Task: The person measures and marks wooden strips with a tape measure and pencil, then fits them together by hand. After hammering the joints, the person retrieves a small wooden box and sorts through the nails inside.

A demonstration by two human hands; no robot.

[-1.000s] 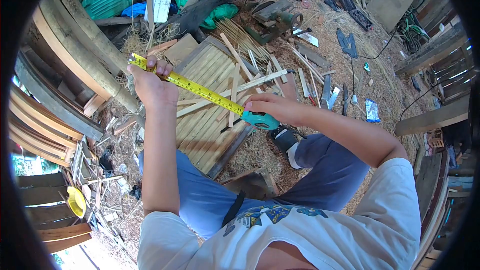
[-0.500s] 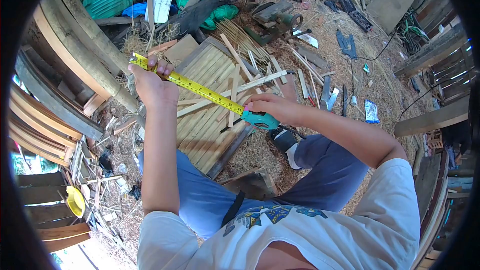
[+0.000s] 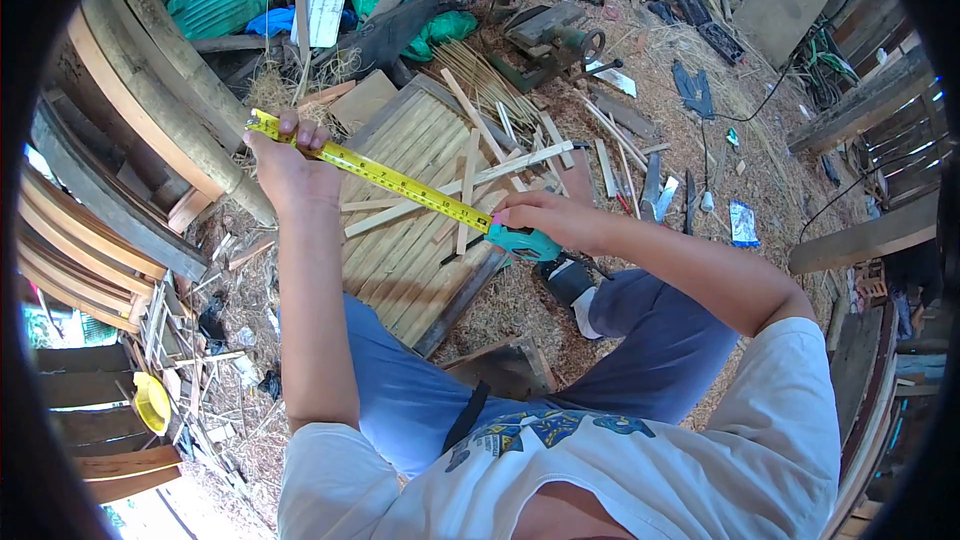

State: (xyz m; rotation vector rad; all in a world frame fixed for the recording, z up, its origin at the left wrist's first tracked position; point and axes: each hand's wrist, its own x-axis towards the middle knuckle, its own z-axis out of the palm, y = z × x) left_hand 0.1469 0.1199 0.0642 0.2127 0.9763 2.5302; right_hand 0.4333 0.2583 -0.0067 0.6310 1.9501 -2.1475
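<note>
A tape measure with a teal case [image 3: 524, 242] is held out in front of me, its yellow blade [image 3: 400, 183] drawn out and slanting up to the left. My left hand [image 3: 295, 162] is closed around the blade near its end, thumb below and fingertips over it. My right hand [image 3: 550, 218] grips the case, with the thumb close to where the blade comes out. Below the tape lies a slatted wooden panel [image 3: 400, 280], with several thin wood strips [image 3: 468, 185] across it.
A vise [image 3: 560, 45] stands beyond the panel. Thin sticks [image 3: 490, 75] lie beside it. A handsaw-like blade [image 3: 651, 180] rests on shavings to the right. Curved wooden pieces [image 3: 90, 250] line the left, near a yellow basin [image 3: 151, 403]. A post [image 3: 865, 232] juts in from the right.
My left hand has moved slightly left with the blade's end, so a little more blade is out. My right hand and the case have barely moved.
</note>
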